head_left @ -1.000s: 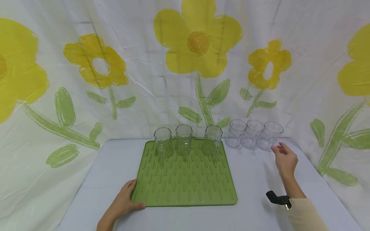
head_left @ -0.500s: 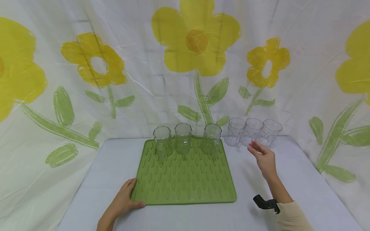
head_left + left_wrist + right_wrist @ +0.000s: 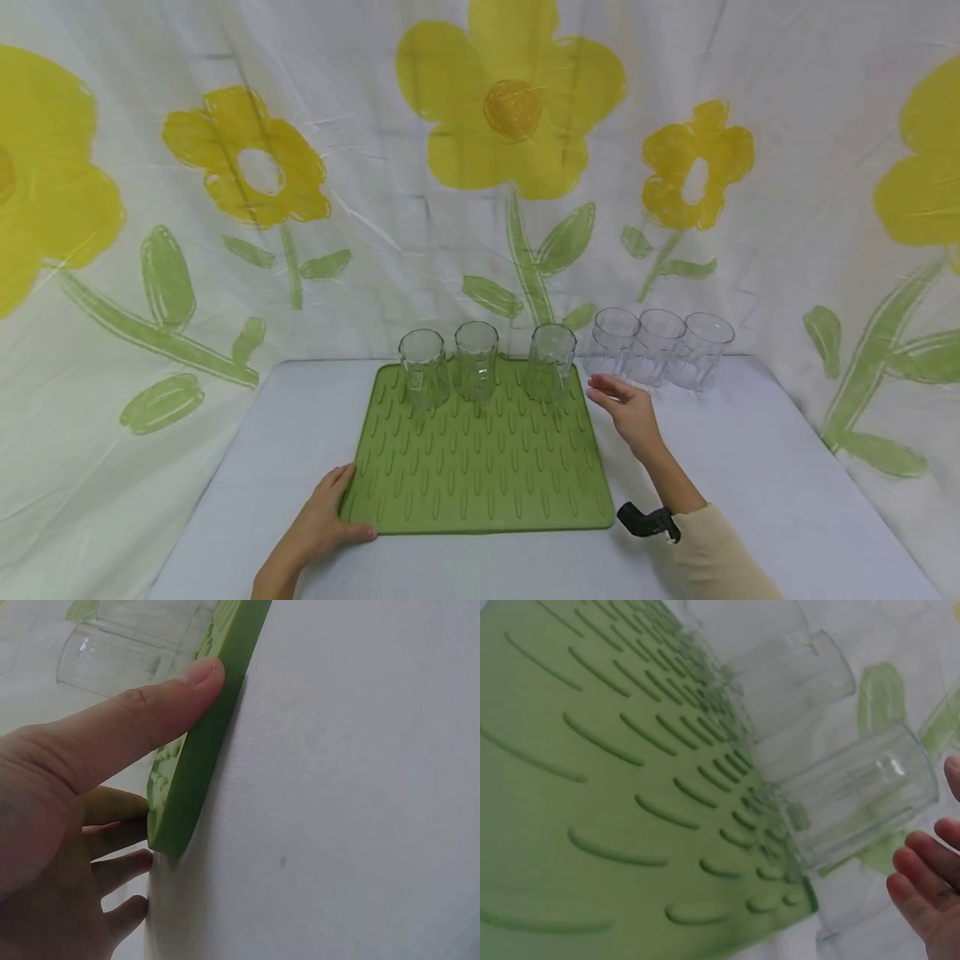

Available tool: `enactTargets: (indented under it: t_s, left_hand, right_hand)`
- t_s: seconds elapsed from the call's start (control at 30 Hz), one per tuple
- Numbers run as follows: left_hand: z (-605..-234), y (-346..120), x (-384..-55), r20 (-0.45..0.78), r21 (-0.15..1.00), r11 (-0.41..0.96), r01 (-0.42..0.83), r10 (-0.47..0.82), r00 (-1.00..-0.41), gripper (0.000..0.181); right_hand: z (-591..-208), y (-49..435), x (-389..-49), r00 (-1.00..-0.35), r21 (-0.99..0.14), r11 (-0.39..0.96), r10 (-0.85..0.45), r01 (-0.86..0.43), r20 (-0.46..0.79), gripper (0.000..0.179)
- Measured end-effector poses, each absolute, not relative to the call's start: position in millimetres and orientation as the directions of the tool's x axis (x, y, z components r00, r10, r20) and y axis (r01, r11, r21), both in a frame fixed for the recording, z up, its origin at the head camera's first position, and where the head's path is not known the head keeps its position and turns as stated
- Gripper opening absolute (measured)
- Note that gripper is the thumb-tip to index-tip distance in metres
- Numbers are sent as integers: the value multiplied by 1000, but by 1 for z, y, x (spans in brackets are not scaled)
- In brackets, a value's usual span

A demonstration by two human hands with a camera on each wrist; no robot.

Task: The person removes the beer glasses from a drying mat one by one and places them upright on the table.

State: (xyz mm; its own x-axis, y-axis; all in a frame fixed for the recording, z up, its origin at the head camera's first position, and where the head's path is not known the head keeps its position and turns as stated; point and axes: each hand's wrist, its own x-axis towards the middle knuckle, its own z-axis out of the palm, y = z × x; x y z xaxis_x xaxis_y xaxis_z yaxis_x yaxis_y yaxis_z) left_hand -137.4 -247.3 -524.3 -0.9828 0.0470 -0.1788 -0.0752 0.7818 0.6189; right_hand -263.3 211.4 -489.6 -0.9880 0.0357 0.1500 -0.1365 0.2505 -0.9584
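A green ridged drying mat (image 3: 480, 467) lies on the white table. My left hand (image 3: 318, 521) rests at its front left corner, thumb (image 3: 172, 701) laid straight on the front edge and fingers along the left side. Three clear glass mugs stand upright along the mat's back: a left mug (image 3: 424, 371), a middle mug (image 3: 476, 362) and, past a gap, a right mug (image 3: 551, 367). My right hand (image 3: 630, 412) holds nothing, fingers loosely bent, just off the mat's right edge. It overlaps the nearest of three more clear mugs (image 3: 615, 337) in the head view.
Those three mugs stand in a close row on the table (image 3: 750, 467) at the back right, including a far right mug (image 3: 705, 350). Behind everything hangs a white curtain (image 3: 375, 250) with yellow flowers. A black strap mount (image 3: 648, 521) sits on the right wrist.
My right hand has moved left, from the far right mug, past the row's front, to the mat's right edge. My left hand and all the mugs have stayed in place.
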Motion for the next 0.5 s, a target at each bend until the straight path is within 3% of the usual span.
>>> enactTargets:
  t_s: [0.5]
  left_hand:
    - [-525,-247,-138,-169,634,770,-72,48,-984,119]
  right_hand:
    - [-507,182,-276,-987,-976,157,-85,-150,138,44]
